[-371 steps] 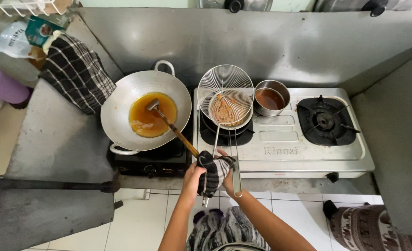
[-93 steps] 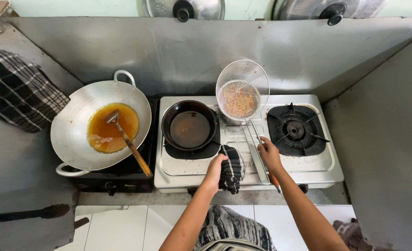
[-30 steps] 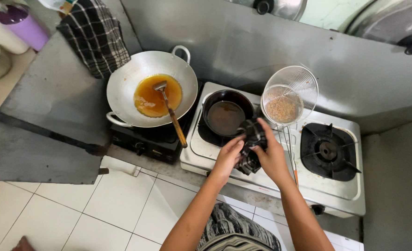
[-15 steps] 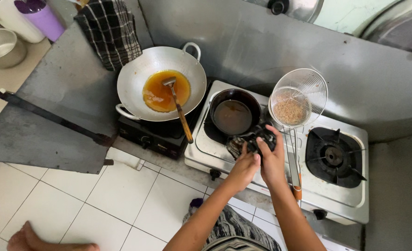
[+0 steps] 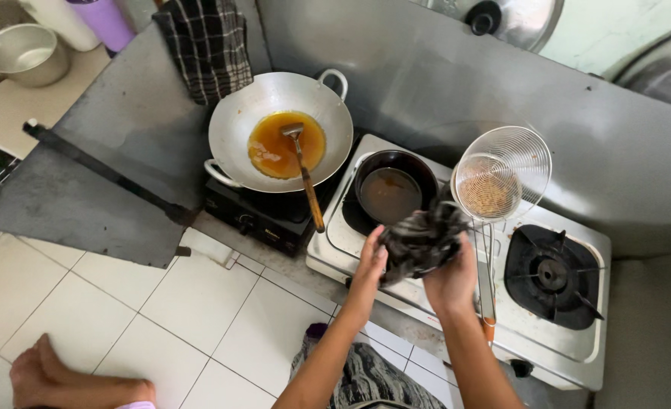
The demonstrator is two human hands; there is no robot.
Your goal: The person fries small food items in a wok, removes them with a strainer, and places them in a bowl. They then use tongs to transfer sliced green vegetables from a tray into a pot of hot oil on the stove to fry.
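Both hands at the stove's front edge — left hand [image 5: 371, 261] and right hand [image 5: 450, 279] clamped around a bunched dark cloth [image 5: 420, 241], likely heat padding. Just beyond it the small black pan [image 5: 393, 189]; mesh strainer [image 5: 500, 176] over a pot on its right; oily wok [image 5: 279, 130] farther left.

1 wok [image 5: 275, 113] w/ 1 spatula [image 5: 303, 168]; 1 dark pan [image 5: 394, 191]; 2 wire strainers [image 5: 502, 173]; 1 dark cloth [image 5: 420, 240]; 2 stoves [image 5: 570, 333]; 1 checked towel [image 5: 206, 42].

Both hands now clutch the dark cloth [image 5: 420, 241] lifted off the stove's [image 5: 578, 348] near edge; earlier the left hand [image 5: 369, 266] alone rested there while the right hand [image 5: 450, 282] gripped the strainer [image 5: 500, 176] handle.
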